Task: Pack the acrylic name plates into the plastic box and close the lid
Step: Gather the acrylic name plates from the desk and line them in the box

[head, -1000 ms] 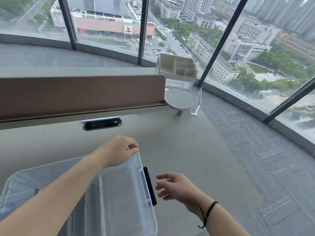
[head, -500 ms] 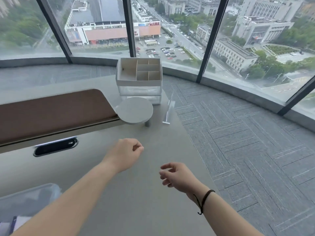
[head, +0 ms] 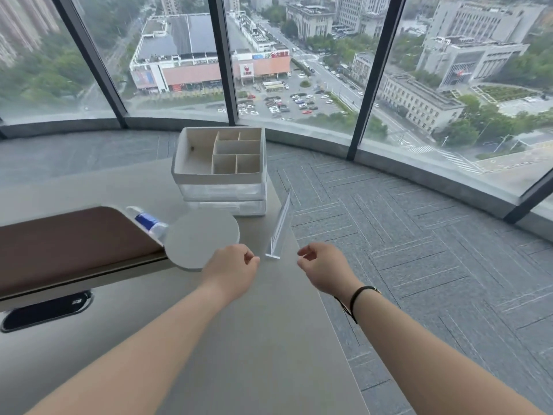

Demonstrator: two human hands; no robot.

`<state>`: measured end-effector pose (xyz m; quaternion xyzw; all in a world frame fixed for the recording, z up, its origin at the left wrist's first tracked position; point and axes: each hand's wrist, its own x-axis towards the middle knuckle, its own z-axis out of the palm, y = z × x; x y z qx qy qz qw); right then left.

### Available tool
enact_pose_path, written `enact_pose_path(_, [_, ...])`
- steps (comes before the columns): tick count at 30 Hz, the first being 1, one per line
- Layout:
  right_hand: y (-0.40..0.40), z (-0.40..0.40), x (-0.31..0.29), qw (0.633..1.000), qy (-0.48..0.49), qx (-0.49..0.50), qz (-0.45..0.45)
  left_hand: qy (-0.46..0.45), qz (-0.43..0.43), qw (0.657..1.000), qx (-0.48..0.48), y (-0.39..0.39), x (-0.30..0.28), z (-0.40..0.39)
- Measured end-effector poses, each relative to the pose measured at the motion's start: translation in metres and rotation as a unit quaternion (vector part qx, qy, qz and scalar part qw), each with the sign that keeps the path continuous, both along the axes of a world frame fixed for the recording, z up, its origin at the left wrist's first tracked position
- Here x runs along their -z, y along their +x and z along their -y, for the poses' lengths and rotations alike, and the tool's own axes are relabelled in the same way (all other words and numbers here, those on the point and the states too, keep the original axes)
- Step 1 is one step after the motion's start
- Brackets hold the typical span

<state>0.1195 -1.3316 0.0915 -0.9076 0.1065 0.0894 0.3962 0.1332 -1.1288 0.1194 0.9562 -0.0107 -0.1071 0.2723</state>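
A clear acrylic name plate (head: 280, 229) stands upright on the grey desk (head: 254, 339), close to its right edge. My left hand (head: 232, 272) hovers just left of the plate's base, fingers loosely curled, holding nothing. My right hand (head: 324, 269) hovers just right of the base, fingers also loosely curled and empty, with a dark cord on the wrist. Neither hand touches the plate. The plastic box is out of view.
A white divided organiser (head: 221, 157) sits on clear drawers behind the plate. A round grey disc (head: 200, 239) and a blue-labelled tube (head: 148, 224) lie by the brown desk divider (head: 68, 247). Carpeted floor (head: 419, 250) drops away right of the desk edge.
The view swung right and away from the plastic box, which left the frame. Both hands moved forward and now flank the standing name plate.
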Motion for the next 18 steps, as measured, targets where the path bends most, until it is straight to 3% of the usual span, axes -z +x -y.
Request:
enact_pose_path(11, [0.145, 0.034, 0.038, 0.975, -0.194, -0.102, 0.043, 0.005, -0.002, 1.0, 0.01, 0.116, 0.072, 0.044])
enact_pose_path(18, [0.22, 0.022, 0.076, 0.94, -0.278, -0.179, 0.081, 0.106, 0.013, 0.993, 0.05, 0.142, 0.112, 0.062])
